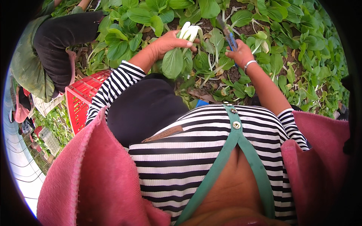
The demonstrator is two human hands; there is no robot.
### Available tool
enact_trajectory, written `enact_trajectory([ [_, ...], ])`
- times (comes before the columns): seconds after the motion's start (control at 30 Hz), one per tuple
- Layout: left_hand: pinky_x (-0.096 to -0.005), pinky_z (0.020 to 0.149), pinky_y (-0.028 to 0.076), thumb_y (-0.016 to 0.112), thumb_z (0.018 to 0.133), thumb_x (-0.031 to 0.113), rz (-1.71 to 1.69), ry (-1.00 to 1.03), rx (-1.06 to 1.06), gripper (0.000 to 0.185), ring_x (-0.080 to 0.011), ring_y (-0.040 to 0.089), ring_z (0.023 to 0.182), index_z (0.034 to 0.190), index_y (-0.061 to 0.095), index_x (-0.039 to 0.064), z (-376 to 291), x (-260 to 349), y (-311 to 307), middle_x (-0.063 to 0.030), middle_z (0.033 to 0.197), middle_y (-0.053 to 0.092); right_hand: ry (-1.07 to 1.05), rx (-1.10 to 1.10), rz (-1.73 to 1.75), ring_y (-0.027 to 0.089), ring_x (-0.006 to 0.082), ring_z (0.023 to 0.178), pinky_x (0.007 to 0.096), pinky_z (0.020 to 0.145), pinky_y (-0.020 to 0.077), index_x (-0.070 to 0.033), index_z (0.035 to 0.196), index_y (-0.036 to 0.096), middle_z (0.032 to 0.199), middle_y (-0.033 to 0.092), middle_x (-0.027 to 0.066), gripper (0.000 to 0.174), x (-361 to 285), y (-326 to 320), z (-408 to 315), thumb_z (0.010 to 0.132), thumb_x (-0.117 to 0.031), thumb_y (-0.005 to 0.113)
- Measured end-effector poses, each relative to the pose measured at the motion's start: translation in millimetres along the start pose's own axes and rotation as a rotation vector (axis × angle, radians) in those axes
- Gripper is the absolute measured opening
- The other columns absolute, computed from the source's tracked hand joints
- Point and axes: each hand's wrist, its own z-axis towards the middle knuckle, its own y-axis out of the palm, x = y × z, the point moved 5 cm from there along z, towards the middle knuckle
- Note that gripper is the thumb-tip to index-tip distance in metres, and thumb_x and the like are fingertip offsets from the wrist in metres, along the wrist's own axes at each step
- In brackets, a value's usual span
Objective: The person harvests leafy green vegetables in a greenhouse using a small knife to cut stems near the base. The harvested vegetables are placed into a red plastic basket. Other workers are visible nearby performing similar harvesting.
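A cut head of leafy greens (190,31), like bok choy, rests in my left hand (172,42). Its pale stalks point away from me and its green leaves hang down below my fingers. My right hand (241,53) is closed around the blue handle of a knife (230,38), whose dark blade is blurred and points up and away. The two hands are apart, above the growing greens. Beneath them, brown soil (233,74) shows between loose leaves and stalks.
Dense rows of leafy greens (297,36) fill the far side and the right. A red plastic crate (82,96) stands by my left elbow. At the left, another person in dark trousers (62,42) crouches close by. Behind them is a white crate (46,104).
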Motion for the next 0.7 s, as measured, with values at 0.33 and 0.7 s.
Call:
enact_trajectory([
  [0.33,-0.0338,0.092,0.050,0.079,0.078,0.036,0.076,-0.041,-0.116,0.066,-0.0171,0.064,0.100,0.129,0.055,0.000,-0.5,-1.8,20.1,-0.0098,0.112,0.065,-0.100,-0.279,0.587,0.065,0.0182,0.088,0.0344,0.078,0.0542,-0.004,0.113,0.053,0.107,0.064,0.0045,0.038,-65.7,47.1,-31.5,0.081,-0.004,0.073],
  [0.7,-0.0316,0.087,0.051,0.086,0.069,0.017,0.281,0.147,0.041,0.070,-0.0199,0.063,0.097,0.129,0.053,0.002,1.0,-19.3,28.4,-0.0078,0.112,0.065,0.011,-0.329,1.010,0.065,0.0259,0.095,0.0441,0.081,0.0573,-0.002,0.115,0.048,0.106,0.062,0.0129,0.029,-82.1,92.2,-42.1,0.091,-0.004,0.065],
])
